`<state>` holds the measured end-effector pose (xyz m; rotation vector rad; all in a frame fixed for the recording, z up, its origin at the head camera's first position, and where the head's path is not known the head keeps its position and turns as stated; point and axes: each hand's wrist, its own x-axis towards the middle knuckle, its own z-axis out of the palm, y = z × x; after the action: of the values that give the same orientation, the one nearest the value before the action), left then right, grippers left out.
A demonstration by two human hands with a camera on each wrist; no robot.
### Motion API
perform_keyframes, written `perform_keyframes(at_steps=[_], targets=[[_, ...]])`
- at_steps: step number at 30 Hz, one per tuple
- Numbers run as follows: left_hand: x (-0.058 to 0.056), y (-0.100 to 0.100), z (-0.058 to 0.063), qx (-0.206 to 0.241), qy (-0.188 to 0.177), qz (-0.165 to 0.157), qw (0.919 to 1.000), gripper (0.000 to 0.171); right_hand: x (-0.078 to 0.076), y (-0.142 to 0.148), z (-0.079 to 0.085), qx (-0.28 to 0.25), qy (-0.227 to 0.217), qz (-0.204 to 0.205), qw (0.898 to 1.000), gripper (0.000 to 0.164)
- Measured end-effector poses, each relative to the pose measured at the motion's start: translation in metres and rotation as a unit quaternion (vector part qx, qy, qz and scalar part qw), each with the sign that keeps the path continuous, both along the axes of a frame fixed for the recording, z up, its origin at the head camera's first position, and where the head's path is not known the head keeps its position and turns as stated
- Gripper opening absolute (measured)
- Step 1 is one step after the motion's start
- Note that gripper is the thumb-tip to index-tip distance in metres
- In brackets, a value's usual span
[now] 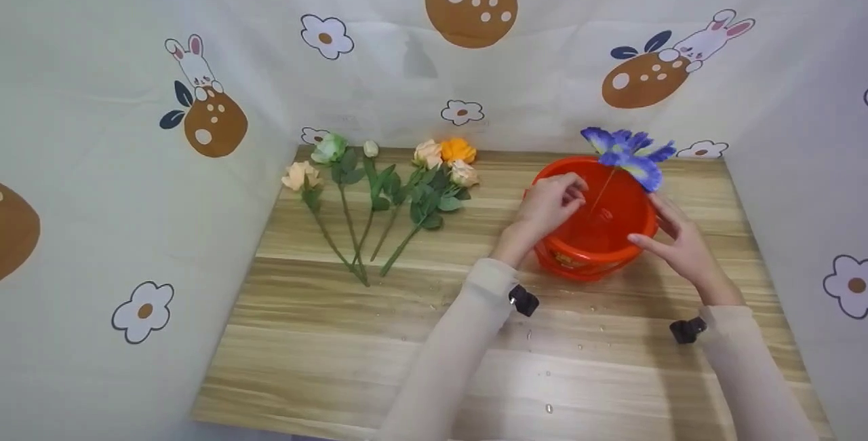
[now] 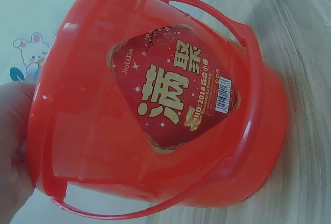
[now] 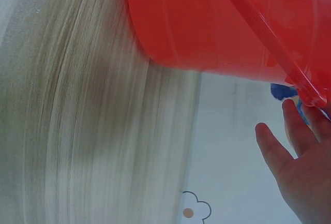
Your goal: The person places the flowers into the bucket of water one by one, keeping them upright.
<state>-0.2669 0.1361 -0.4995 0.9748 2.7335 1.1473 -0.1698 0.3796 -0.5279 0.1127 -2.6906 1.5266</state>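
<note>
A red bucket (image 1: 576, 261) stands on the wooden table, its label facing my side in the left wrist view. An artificial purple-blue iris (image 1: 627, 152) leans in it, bloom over the far right rim and thin stem running down inside. My left hand (image 1: 553, 203) is over the bucket's left rim, its fingers loosely bent above the opening, with nothing visible between them. At the right rim is my right hand (image 1: 678, 244), thumb reaching over the edge and fingers extended outside, near the bloom. In the right wrist view, the right fingers (image 3: 297, 131) are spread beside the bucket's handle (image 3: 264, 32).
Left of the bucket lie several artificial flowers with green stems, among them a pale green bloom (image 1: 329, 148), a white bud (image 1: 370, 148), an orange bloom (image 1: 458, 150) and a peach rose (image 1: 301, 176). Water drops (image 1: 548, 408) dot the table (image 1: 325, 359). Patterned cloth (image 1: 380, 88) hangs behind.
</note>
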Motion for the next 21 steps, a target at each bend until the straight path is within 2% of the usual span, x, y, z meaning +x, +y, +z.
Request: perform_keyframes(at_steps=[6, 13, 17, 21], targets=[[-0.001, -0.005, -0.001, 0.064, -0.013, -0.022, 0.9977, 0.017, 0.0, 0.0, 0.0, 0.0, -0.009, -0.001, 1.0, 0.082], [-0.002, -0.008, -0.003, 0.095, -0.028, -0.027, 0.9947, 0.019, 0.001, -0.001, -0.004, -0.006, 0.011, -0.011, 1.0, 0.081], [-0.002, -0.008, -0.004, 0.099, -0.032, -0.03, 0.9941, 0.019, 0.006, -0.005, -0.006, -0.011, 0.047, -0.044, 0.998, 0.08], [-0.003, -0.009, -0.004, 0.104, -0.034, -0.033, 0.9935, 0.018, 0.011, -0.013, -0.004, 0.003, 0.096, -0.096, 0.991, 0.076]])
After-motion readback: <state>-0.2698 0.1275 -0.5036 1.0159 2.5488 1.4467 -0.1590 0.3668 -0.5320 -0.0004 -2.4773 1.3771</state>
